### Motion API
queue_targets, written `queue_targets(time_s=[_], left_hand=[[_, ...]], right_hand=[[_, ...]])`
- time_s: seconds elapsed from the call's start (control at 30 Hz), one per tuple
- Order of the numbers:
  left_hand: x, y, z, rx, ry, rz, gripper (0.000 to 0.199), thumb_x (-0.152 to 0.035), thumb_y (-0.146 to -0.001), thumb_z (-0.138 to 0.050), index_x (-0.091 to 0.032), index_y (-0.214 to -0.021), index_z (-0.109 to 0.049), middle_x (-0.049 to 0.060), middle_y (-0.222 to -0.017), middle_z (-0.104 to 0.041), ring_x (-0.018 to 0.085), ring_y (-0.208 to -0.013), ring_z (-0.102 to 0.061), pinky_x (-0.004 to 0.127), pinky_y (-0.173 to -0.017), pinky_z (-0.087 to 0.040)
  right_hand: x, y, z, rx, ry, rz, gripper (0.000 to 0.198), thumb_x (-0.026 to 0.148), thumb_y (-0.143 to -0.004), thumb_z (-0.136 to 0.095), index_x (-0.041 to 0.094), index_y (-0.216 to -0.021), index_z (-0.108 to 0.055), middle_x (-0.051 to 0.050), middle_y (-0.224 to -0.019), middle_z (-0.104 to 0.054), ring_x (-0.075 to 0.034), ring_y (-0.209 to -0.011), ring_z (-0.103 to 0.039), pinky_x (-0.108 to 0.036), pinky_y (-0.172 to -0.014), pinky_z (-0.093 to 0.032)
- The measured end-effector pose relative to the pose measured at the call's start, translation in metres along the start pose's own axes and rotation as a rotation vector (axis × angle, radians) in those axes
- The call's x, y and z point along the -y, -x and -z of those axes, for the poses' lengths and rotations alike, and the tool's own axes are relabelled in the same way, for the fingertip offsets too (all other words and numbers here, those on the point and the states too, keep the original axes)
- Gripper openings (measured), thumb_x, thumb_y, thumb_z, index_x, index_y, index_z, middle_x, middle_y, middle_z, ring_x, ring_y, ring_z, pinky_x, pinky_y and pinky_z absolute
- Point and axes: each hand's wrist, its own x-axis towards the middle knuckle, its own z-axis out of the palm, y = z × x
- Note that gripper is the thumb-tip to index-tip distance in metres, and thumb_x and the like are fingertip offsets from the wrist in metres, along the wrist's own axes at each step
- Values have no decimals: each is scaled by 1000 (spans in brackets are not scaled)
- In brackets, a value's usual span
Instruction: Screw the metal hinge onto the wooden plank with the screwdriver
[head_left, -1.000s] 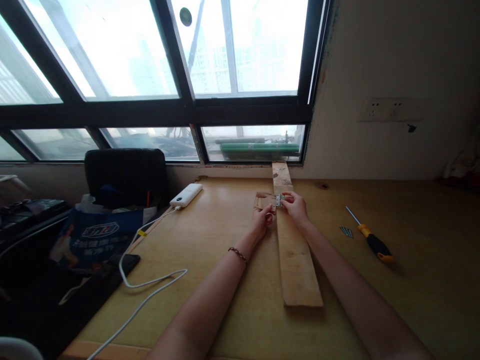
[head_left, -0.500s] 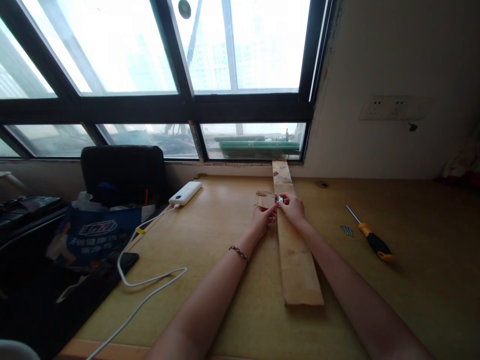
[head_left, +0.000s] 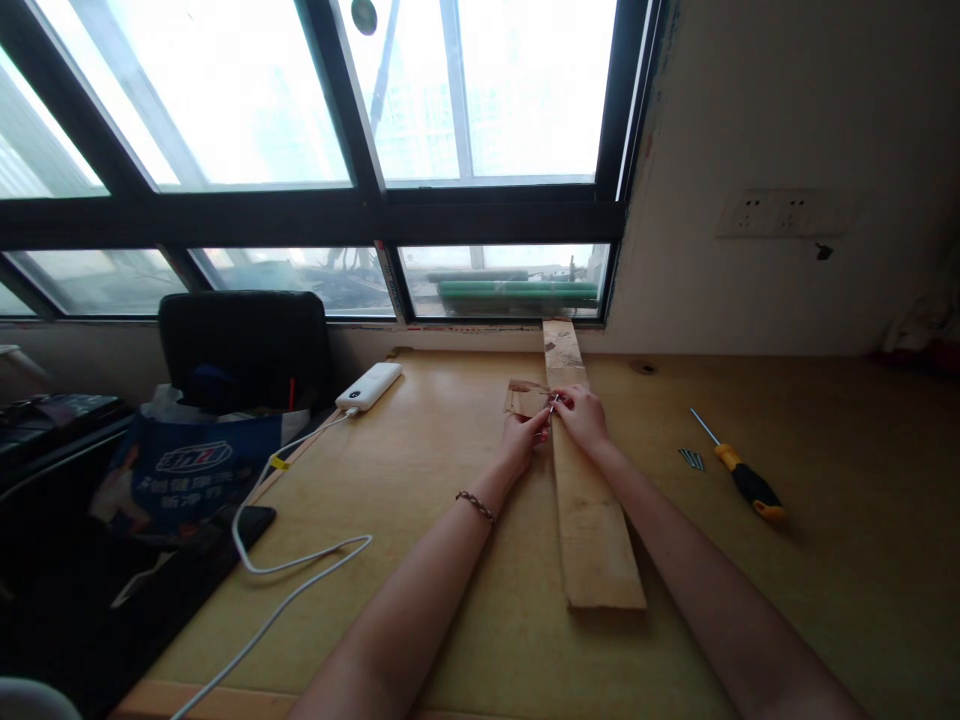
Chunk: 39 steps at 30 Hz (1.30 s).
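Observation:
A small silver metal bracket (head_left: 556,402) is pinched between fingertips above the long wooden board (head_left: 596,540). It appears nearly edge-on, and fingers hide much of it. My right hand (head_left: 581,412) is closed on the bracket from the right, over the board. From the left, my left hand (head_left: 523,442) meets it with thumb and finger closed at its near side. Just beyond my left fingers lies a short wooden block (head_left: 527,398), against the board's left side. The long board runs across the table towards the window.
On the right lie a yellow-and-black screwdriver (head_left: 750,485) and several screws (head_left: 691,459). A white power bank (head_left: 370,387) with a white cable (head_left: 315,556) is on the left of the table (head_left: 450,590). A black chair (head_left: 244,345) and a blue bag (head_left: 195,470) stand beyond the left edge.
The metal bracket has turned in my fingers: its flat face with holes showed before, now a thin edge does. Both hands stay in nearly the same place.

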Motion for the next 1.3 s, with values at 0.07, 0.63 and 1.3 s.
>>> queue_targets(time_s=[0.07, 0.63, 1.3], left_hand=[[1, -1, 1, -6, 3, -4, 35, -34, -51, -77, -9, -70, -61, 0, -56, -56, 4, -41, -46, 17, -40, -35], [4, -3, 1, -3, 12, -37, 38, -41, -58, -73, -11, -76, -58, -1, -55, -54, 4, -40, -45, 17, -39, -32], [5, -4, 1, -23, 43, -32, 34, -32, -54, -75, -11, -78, -62, 1, -60, -59, 7, -46, -50, 19, -44, -39]], right_hand=[[0, 0, -1, 1, -39, 16, 21, 17, -73, -56, 19, -91, -67, -5, -88, -64, -16, -73, -58, -26, -70, -44], [5, 0, -2, 88, 29, 186, 23, 11, -77, -50, 17, -90, -68, -7, -102, -66, -18, -97, -56, -31, -89, -41], [4, 1, -3, 42, 71, 179, 23, 11, -77, -50, 15, -89, -69, -8, -100, -66, -19, -95, -56, -31, -88, -41]])
